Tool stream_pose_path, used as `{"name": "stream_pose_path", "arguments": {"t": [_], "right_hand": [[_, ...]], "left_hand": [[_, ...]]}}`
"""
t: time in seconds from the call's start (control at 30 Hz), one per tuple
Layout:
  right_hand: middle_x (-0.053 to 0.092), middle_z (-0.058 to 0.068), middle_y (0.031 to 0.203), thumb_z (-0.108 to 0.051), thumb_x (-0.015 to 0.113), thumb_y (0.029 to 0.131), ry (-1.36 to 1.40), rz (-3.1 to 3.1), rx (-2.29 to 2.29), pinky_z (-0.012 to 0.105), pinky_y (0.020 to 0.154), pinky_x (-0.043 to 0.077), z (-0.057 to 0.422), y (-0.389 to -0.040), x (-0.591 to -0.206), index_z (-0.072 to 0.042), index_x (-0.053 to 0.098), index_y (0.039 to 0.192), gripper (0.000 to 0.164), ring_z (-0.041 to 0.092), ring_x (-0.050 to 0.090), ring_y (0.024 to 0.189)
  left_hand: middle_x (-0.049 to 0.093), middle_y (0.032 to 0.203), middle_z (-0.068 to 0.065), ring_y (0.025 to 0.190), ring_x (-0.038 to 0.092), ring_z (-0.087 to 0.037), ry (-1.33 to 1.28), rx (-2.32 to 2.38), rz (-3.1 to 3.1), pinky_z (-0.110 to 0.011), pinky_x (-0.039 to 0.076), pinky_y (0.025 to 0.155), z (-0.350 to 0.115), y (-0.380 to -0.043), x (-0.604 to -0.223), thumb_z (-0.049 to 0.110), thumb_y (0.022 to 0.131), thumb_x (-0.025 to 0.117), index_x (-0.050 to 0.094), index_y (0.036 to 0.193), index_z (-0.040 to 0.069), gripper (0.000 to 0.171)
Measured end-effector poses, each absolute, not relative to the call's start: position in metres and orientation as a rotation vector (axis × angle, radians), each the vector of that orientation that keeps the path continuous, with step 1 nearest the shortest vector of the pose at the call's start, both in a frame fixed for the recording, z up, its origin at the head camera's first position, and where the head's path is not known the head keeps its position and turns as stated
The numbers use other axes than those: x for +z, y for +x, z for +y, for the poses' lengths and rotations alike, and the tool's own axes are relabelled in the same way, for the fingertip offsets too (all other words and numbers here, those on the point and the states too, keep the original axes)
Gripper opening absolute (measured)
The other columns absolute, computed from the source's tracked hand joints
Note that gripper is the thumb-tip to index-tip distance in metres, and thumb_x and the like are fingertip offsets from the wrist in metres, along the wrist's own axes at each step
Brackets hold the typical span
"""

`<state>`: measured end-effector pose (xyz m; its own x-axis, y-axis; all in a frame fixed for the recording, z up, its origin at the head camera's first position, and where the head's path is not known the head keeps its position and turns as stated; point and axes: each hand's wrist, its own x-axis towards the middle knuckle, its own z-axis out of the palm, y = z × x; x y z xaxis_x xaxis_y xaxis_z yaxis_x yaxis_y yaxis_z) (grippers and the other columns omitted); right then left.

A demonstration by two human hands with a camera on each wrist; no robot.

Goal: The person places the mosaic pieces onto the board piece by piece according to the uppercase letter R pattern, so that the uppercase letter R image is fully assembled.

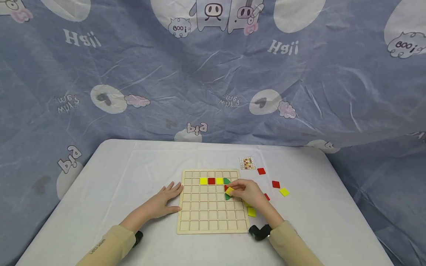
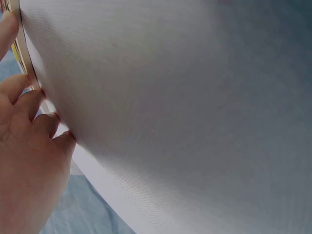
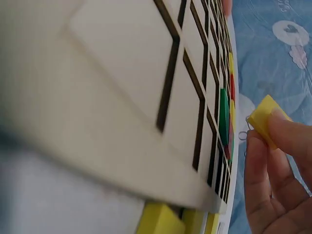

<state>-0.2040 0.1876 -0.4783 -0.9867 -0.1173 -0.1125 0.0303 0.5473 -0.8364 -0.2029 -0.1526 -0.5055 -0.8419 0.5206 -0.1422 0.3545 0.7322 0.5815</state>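
A wooden grid board (image 1: 213,215) lies on the white table. Yellow and red square tiles fill part of its second row, ending in a green tile (image 1: 226,181) with a rounded side. Below that, a red tile and another green tile (image 1: 227,197) are partly covered by my right hand (image 1: 247,192). Between thumb and fingers that hand pinches a yellow square tile (image 3: 263,119), held above the board's right side. My left hand (image 1: 163,202) lies with spread, straight fingers against the board's left edge; the fingertips (image 2: 36,95) touch table and board edge.
A small printed pattern card (image 1: 247,163) lies beyond the board's upper right corner. Loose red tiles (image 1: 276,184) and yellow tiles (image 1: 284,192) are scattered to the right, and a yellow tile (image 1: 251,212) sits beside the board's right edge. A patterned blue cloth (image 1: 213,74) hangs behind the table.
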Motion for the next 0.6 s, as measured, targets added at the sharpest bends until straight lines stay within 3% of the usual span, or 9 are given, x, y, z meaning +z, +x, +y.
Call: {"name": "stream_pose_path", "arguments": {"t": [0.13,0.37,0.6], "right_hand": [[0.069,0.000,0.088,-0.007,0.078,0.082,-0.127,2.664,-1.359,0.018,0.065,0.052,0.176,-0.205,-0.478,-0.010,0.075,0.104,0.022,0.011,0.060,0.073],[0.066,-0.003,0.077,-0.006,0.079,0.081,-0.191,2.725,-1.235,0.020,0.063,0.052,0.163,-0.205,-0.476,-0.012,0.071,0.085,0.011,0.009,0.059,0.069],[0.066,-0.004,0.078,-0.006,0.078,0.083,-0.290,2.761,-1.140,0.019,0.062,0.051,0.158,-0.204,-0.475,-0.012,0.073,0.083,0.008,0.008,0.058,0.070]], "left_hand": [[0.025,0.162,-0.013,0.152,0.012,-0.037,0.685,0.802,2.638,-0.057,0.010,0.124,-0.153,-0.203,-0.505,0.038,0.089,0.070,0.033,0.153,0.007,0.080],[0.025,0.162,-0.013,0.152,0.012,-0.038,0.686,0.806,2.638,-0.057,0.010,0.124,-0.153,-0.203,-0.505,0.038,0.089,0.070,0.034,0.153,0.007,0.080],[0.025,0.162,-0.013,0.152,0.012,-0.038,0.686,0.816,2.636,-0.057,0.010,0.123,-0.153,-0.203,-0.505,0.037,0.089,0.071,0.034,0.153,0.006,0.080]]}}
